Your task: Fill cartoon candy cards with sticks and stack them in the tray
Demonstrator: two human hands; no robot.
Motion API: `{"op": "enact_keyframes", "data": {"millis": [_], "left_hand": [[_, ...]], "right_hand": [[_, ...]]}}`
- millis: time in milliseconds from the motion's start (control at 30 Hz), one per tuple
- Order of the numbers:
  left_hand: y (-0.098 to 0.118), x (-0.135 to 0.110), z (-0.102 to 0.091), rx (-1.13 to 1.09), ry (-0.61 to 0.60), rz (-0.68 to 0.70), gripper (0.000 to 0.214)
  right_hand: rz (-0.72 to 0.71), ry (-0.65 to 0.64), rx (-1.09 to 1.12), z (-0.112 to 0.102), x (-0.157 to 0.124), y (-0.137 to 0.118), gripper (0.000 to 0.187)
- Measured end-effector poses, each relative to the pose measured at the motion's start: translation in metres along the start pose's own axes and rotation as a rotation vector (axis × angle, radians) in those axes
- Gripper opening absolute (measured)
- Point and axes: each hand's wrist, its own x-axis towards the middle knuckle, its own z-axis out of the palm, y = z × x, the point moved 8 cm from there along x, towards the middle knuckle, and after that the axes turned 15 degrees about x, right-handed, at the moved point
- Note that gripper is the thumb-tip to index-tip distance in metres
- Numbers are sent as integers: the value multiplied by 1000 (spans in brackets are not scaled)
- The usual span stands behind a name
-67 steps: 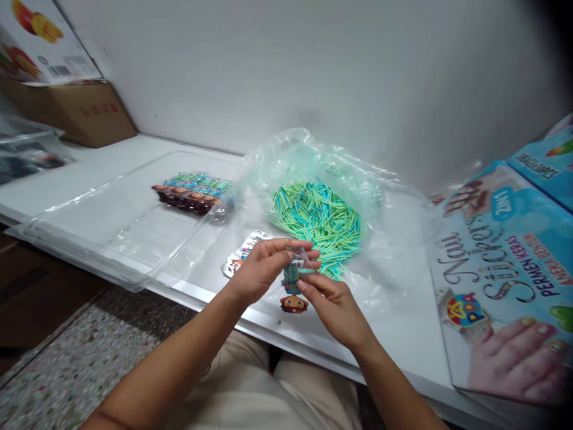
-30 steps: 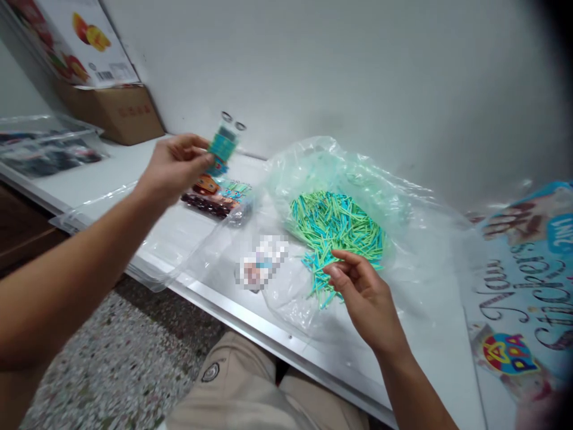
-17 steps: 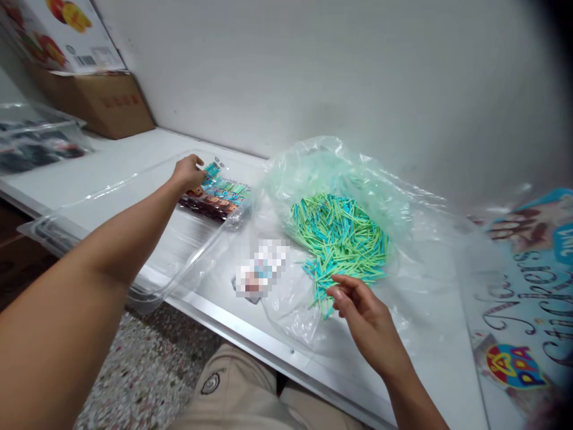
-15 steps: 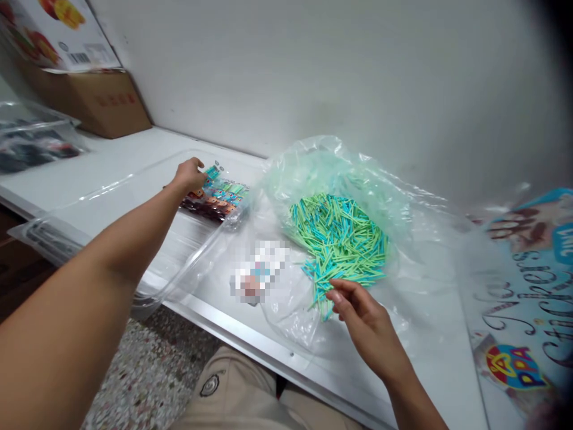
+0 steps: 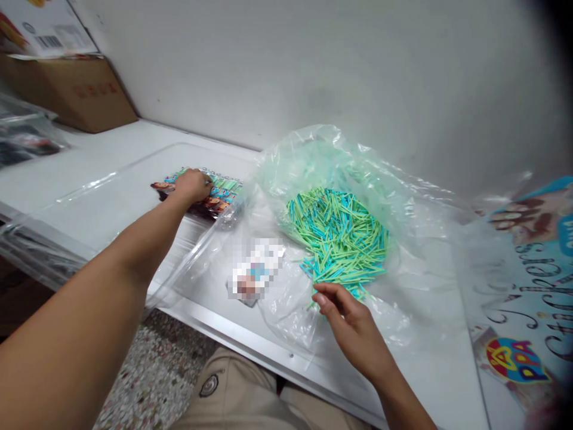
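Note:
My left hand (image 5: 192, 185) reaches out to the left and rests on a row of small colourful packets (image 5: 221, 197) lying inside a clear plastic sheet bag (image 5: 111, 209). Its fingers curl down over a packet on top of the row. My right hand (image 5: 351, 325) hovers low at the near edge of a heap of green and blue sticks (image 5: 338, 236). Its fingers are loosely bent and apart, and nothing shows between them. The sticks lie in an opened clear plastic bag (image 5: 322, 161). A blurred stack of small cards (image 5: 255, 276) lies between my hands.
The white table's metal front edge (image 5: 250, 343) runs across in front of my knees. A cardboard box (image 5: 71, 89) stands at the back left by the wall. A large blue nail-sticker carton (image 5: 528, 286) lies at the right. More plastic-wrapped goods (image 5: 22, 134) sit far left.
My left hand carried a small packet away from the right hand, out to the left, and brought it down onto the row of packets. My right hand stayed by the sticks and drew back slightly.

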Motion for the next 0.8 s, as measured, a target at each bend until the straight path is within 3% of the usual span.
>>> {"op": "enact_keyframes", "data": {"millis": [167,267,333,433,500,567,667,800], "left_hand": [[4,6,-13,77,19,-20,44],[7,3,-47,-106,112,-78,44],[14,-8,-81,-346,197,-79,43],[36,-48,-142,-696,315,21,41],[56,-90,-178,-823,351,144,35],[72,-138,-204,-898,366,253,28],[87,-203,-210,-1008,308,363,22],[88,-249,-177,-1133,233,325,21]], "right_hand": [[-82,-68,-107,25,8,-6,24],[-93,-56,-225,34,29,-3,25],[-85,-34,-327,40,50,0,29],[-8,-37,-499,53,87,9,49],[44,1,-592,57,109,16,60],[89,44,-589,58,124,23,57],[97,62,-539,59,134,31,33],[50,57,-448,57,133,32,16]]}}
